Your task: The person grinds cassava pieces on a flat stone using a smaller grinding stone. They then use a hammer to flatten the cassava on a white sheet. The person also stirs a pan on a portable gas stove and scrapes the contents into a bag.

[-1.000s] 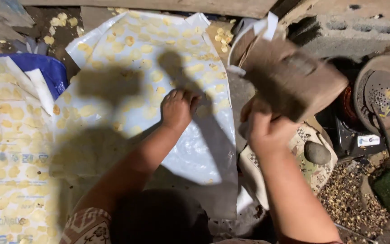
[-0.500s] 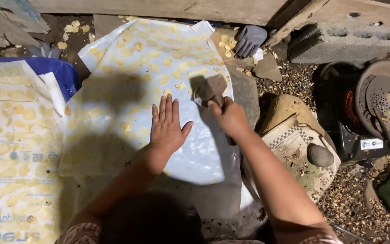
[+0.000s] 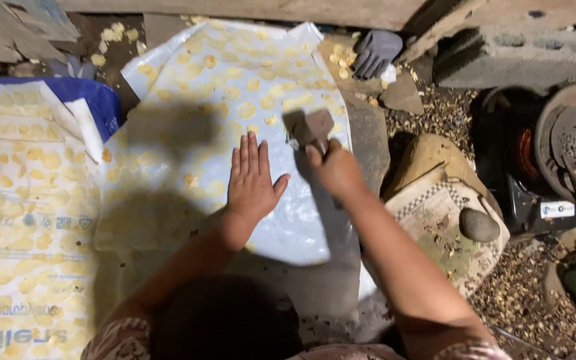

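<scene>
Your left hand (image 3: pixel 251 179) lies open and flat on the white sheet (image 3: pixel 235 133) while your right hand (image 3: pixel 331 167) grips a brown block (image 3: pixel 313 127) just above the yellow pieces (image 3: pixel 248 107).

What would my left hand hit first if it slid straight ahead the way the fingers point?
Probably the pale yellow flattened pieces on the white sheet, just beyond the left hand.
</scene>
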